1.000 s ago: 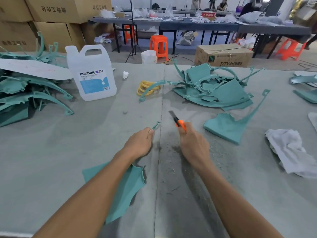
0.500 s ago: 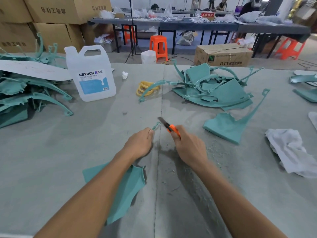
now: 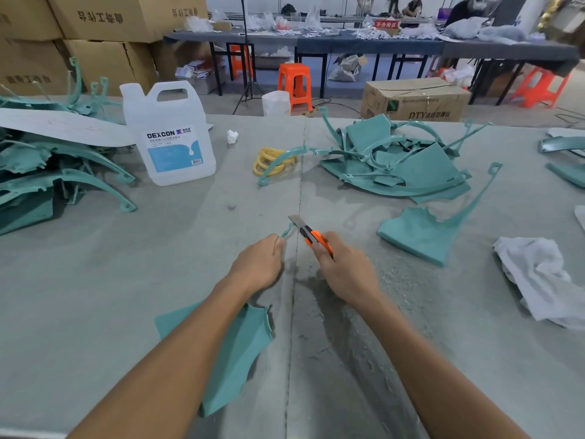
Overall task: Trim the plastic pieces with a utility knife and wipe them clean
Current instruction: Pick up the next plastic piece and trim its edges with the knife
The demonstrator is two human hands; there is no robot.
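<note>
Near left: bare table [image 3: 79,296]; you pass freely.
Far left: stacked teal pieces [image 3: 47,185] and white jug [image 3: 171,137] bar your way.
Far centre: open lane between jug and yellow bands [image 3: 272,161].
Near centre: held piece [image 3: 240,353] in your left hand [image 3: 258,264], utility knife [image 3: 311,236] in your right hand [image 3: 348,274].
Far right: teal heap [image 3: 424,169], loose piece [image 3: 418,239] just nearer.
Near right: white rag [image 3: 544,280]; open strip between it and your arm.

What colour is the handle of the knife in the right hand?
Orange; the knife shows best in the head view.
</note>
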